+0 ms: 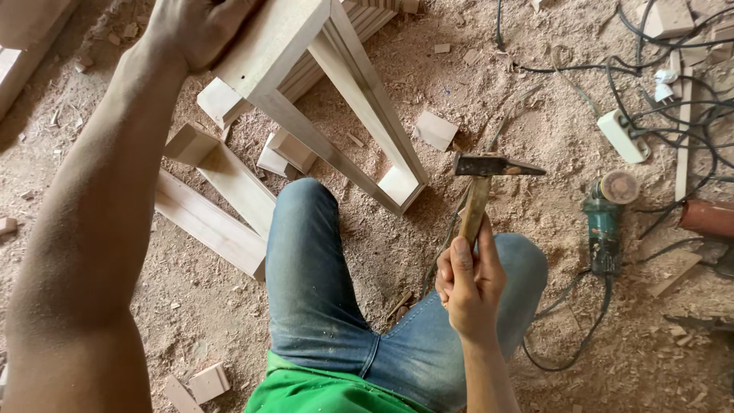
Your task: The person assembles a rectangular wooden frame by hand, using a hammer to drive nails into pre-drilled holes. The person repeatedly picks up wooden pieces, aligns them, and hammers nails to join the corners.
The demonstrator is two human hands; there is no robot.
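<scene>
While crouched over sawdust, in blue jeans (321,306) and a green shirt (313,394). Right hand (468,287) clenched around the wooden handle of a claw hammer (480,187), head raised level above the right knee, clear of the wood. Left hand (200,27), at the end of an outstretched arm, pressed down on the top of a pale wooden frame (336,99) standing just beyond the left knee; grip on it not fully visible. Beside the frame, loose planks (214,206) and offcut blocks (436,130) on the sawdust floor (520,99). Farther right, a green angle grinder (606,222) lying near a white power strip (623,136) and tangled black cables (673,92).
</scene>
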